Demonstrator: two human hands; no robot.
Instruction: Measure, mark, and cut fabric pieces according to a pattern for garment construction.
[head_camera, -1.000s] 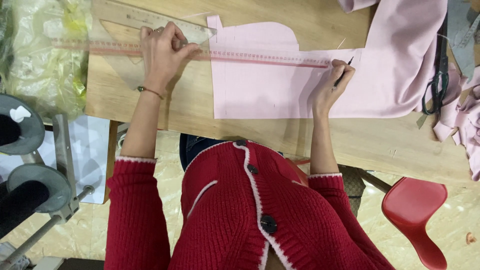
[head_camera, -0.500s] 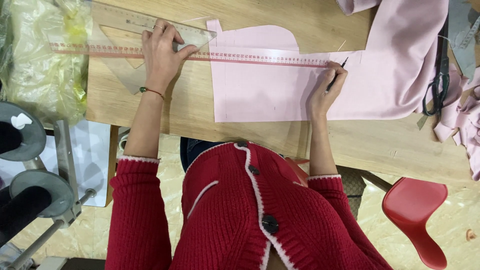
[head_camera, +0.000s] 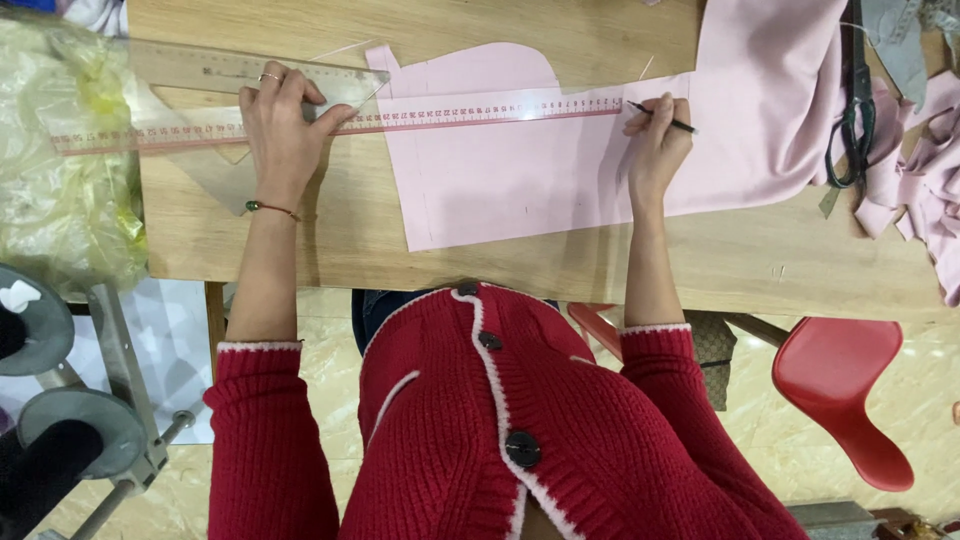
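Ruling a line along the top of the pink piece, pen at the ruler's right end.

I saw the flat pink cut fabric piece (head_camera: 500, 170) lying on the wooden desk (head_camera: 560, 255), one long clear ruler with red markings (head_camera: 440, 110) laid across its top edge. My left hand (head_camera: 283, 130) pressed flat on the ruler, fingers spread; my right hand (head_camera: 657, 140) was pinched shut on one thin dark pen (head_camera: 662, 117) at the ruler's right end. I judged the line nearly ruled, cutting still untouched: one pair of dark scissors (head_camera: 855, 110) lay on the loose pink cloth (head_camera: 780, 100). One clear set square (head_camera: 215, 95), one red plastic stool (head_camera: 840, 390).
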